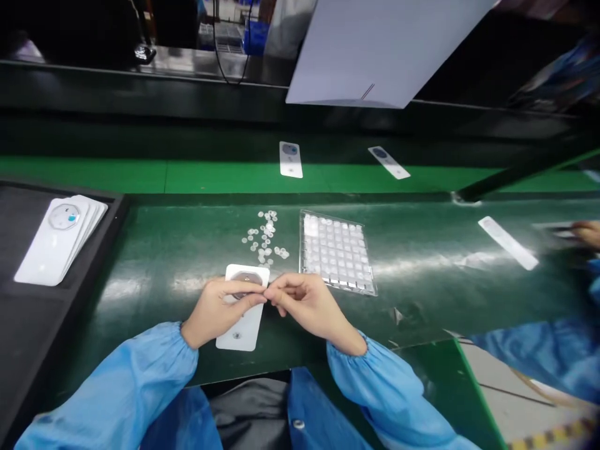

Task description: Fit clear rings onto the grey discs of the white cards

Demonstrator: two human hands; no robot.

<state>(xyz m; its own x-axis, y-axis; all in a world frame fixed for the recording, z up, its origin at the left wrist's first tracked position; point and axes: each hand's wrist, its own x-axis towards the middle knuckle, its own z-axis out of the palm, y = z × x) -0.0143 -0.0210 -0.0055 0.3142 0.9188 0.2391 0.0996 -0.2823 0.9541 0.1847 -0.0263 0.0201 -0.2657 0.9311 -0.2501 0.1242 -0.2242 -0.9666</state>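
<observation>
My left hand (220, 308) and my right hand (315, 305) meet fingertip to fingertip, each closed in a pinch. Whatever lies between the fingertips is too small to make out. Beneath my left hand, a white rectangular panel (240, 337) with a dark round window near its far end lies on the green work surface; my fingers partly cover that window. Just beyond the panel are several small translucent discs (267, 230), loosely scattered. A clear tray (338, 253) with rows of small whitish pieces sits beyond my right hand.
At the left, a black tray (40, 312) carries a fanned stack of white panels (56, 240). More white panels lie on the far green strip (291, 159) and at the right (509, 242). A co-worker's hand (588, 233) shows at the right edge. A large white board (375, 50) hangs overhead.
</observation>
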